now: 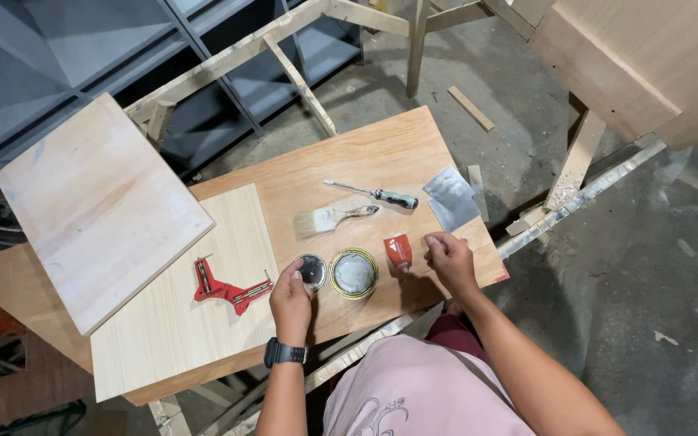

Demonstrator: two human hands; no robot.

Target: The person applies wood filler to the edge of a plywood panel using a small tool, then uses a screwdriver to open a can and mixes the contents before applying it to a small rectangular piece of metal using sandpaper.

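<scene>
My left hand (pixel 291 297) holds a round metal lid (pixel 312 270) at its edge, just left of an open tin can (pixel 354 273) with a yellow rim and grey paste inside. My right hand (pixel 449 258) rests on the plywood board (pixel 365 153) with fingers curled, close to a small red tube (pixel 398 250) and apparently not gripping it. A paintbrush (pixel 329 218) and a screwdriver (pixel 377 194) lie just beyond the can. Two grey metal scraper blades (pixel 451 198) lie further right.
A red corner clamp (pixel 224 287) lies on a pale wood panel (pixel 163 323) to the left. Another pale panel (pixel 94 206) overlaps it. Grey shelving (pixel 123 48) and wooden trestle legs (pixel 300 81) stand behind. A large wooden cabinet (pixel 648 56) is at the upper right.
</scene>
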